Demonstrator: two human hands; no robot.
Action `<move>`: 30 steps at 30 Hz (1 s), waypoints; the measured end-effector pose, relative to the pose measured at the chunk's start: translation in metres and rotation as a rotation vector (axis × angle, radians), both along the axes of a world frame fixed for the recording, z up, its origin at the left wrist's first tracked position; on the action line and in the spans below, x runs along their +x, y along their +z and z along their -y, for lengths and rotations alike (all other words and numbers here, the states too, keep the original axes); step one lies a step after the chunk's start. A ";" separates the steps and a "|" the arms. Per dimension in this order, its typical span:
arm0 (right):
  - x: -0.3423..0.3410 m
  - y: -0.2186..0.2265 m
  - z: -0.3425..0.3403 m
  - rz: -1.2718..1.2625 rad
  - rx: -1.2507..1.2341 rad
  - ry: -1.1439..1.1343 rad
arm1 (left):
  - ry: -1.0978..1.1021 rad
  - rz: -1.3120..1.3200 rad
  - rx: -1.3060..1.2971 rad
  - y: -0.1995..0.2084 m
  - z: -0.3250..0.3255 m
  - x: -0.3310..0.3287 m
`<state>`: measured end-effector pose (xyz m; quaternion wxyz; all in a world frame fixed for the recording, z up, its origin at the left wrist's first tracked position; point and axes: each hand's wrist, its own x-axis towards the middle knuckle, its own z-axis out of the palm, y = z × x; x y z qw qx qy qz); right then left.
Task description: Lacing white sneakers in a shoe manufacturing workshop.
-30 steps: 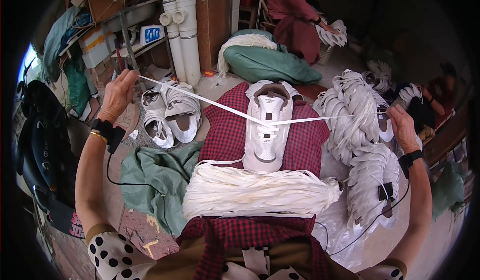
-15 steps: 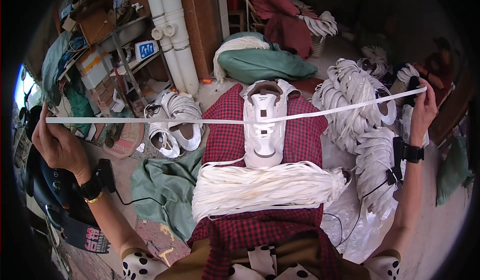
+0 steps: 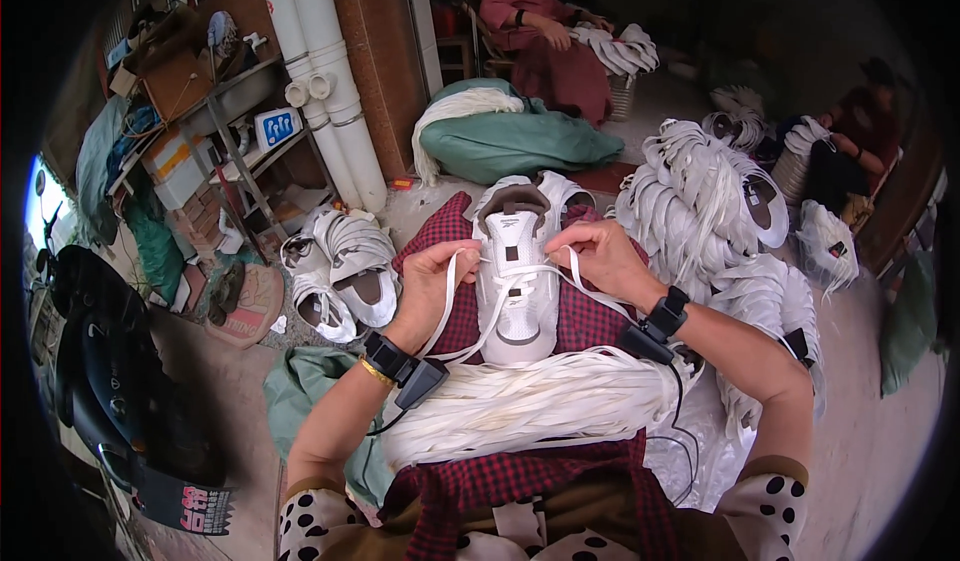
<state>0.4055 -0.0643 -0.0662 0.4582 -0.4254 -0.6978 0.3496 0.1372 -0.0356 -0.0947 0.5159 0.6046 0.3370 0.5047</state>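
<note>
On the red-and-black checked cloth (image 3: 583, 323) over my lap lies a white sneaker (image 3: 517, 323), its dark-lined opening facing away from me. A flat white shoelace (image 3: 489, 339) crosses the sneaker's front, and its two ends loop outward to either side. Fingers of my left hand (image 3: 434, 279) are closed in a pinch on the lace at the sneaker's left edge. At its right edge my right hand (image 3: 606, 262) pinches the lace too. Just nearer to me stretches a thick bundle of white laces (image 3: 520, 396).
Stacked white shoe uppers (image 3: 680, 196) fill the right side, with more shoe pieces (image 3: 345, 266) on the left. Behind stands a green sack (image 3: 520, 143). Two other people sit farther back, one in a red sleeve (image 3: 515, 11). A dark scooter (image 3: 120, 381) is at far left.
Both hands have come inward from wide apart, where they held the lace stretched straight across. Now they are close beside the sneaker, and the lace hangs in slack loops.
</note>
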 end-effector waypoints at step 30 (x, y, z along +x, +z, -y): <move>-0.007 0.066 -0.014 0.597 0.177 0.103 | 0.215 -0.263 0.362 0.002 0.011 0.007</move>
